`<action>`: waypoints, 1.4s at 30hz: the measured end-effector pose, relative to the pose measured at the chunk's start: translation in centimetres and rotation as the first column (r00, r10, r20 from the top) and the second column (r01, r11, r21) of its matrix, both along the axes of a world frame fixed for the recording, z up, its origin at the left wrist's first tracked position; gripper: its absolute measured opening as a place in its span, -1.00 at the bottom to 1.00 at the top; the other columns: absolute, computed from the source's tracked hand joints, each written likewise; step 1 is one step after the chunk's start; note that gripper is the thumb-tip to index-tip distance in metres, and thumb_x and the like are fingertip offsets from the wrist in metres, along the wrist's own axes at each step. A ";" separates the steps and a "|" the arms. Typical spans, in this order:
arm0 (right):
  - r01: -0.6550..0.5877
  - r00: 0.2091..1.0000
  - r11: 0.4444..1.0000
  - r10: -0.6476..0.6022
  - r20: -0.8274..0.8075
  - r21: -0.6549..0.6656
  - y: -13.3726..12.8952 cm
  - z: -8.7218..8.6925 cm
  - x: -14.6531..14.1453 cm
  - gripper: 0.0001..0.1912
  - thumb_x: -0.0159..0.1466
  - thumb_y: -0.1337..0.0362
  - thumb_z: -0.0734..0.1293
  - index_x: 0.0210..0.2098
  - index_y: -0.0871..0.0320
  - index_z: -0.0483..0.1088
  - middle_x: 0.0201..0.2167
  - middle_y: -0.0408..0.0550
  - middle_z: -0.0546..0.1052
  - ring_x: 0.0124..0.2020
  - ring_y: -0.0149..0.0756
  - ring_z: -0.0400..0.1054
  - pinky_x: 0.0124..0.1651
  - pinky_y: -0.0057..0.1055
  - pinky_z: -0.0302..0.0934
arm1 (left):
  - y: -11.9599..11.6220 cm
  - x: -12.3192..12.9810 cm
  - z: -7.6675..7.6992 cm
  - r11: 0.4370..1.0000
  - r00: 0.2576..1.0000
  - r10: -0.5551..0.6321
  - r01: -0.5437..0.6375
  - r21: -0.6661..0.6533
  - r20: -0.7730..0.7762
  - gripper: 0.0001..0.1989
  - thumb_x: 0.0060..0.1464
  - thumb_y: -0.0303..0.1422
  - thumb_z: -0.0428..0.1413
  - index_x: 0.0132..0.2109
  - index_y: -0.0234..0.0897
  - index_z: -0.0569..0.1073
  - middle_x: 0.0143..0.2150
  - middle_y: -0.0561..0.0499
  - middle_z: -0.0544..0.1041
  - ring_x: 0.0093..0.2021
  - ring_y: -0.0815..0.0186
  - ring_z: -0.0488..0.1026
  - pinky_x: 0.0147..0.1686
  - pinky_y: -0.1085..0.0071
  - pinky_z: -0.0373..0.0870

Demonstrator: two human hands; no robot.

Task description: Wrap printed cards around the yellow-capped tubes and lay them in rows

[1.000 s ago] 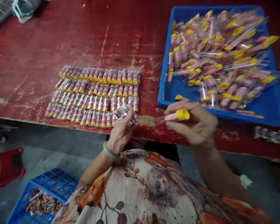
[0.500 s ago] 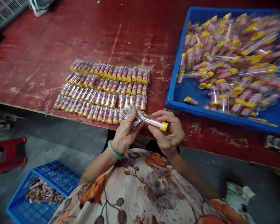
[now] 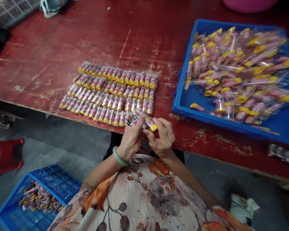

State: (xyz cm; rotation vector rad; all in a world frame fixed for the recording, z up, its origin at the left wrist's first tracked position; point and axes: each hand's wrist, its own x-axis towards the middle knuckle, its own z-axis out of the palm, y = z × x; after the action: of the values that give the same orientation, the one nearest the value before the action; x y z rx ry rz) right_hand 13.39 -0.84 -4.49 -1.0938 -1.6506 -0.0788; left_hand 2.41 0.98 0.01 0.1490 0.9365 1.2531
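Note:
My left hand (image 3: 132, 138), with a green bangle at the wrist, grips a small bundle of printed label strips (image 3: 132, 119). My right hand (image 3: 162, 136) pinches a clear plastic tube with a yellow cap (image 3: 147, 120), and the tube's far end lies against the strips. Both hands almost touch, just above the table's front edge. Behind them, tight rows of small capped tubes (image 3: 110, 93) lie on the tabletop, nearly reaching my left hand. A blue tray (image 3: 231, 127) heaped with pink-filled, yellow-capped tubes in clear wrappers stands to the right.
The worn red wooden table (image 3: 50, 54) runs across the view, with a label strip (image 3: 283, 154) near its right edge. On the floor are a blue crate (image 3: 38, 199) of packets and a red stool (image 3: 4, 157). A pink basin (image 3: 249, 4) stands beyond the table.
My right hand has moved left, bringing the yellow-capped tube against the label strips in my left hand. The hands are closer together, and the whole view has shifted slightly.

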 end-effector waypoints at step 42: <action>0.071 0.987 0.997 -0.071 -0.144 -0.007 -2.7 4.2 -0.6 -0.79 0.14 0.50 0.35 -0.32 0.05 0.45 -0.40 -0.11 0.53 -0.45 -0.31 0.45 -0.44 -0.37 0.34 | -2.9 0.1 1.6 0.983 0.988 -0.145 0.149 0.104 -0.046 -0.57 -0.33 -0.13 0.42 -0.39 -0.31 0.48 -0.42 0.06 0.50 -0.44 0.38 0.41 -0.29 0.38 0.36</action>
State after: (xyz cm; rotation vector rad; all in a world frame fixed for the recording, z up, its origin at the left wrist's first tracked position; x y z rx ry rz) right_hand 12.80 -3.54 -0.31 -1.1335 -1.4831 -0.0433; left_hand 2.51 -1.94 1.65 0.3225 0.8757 1.1664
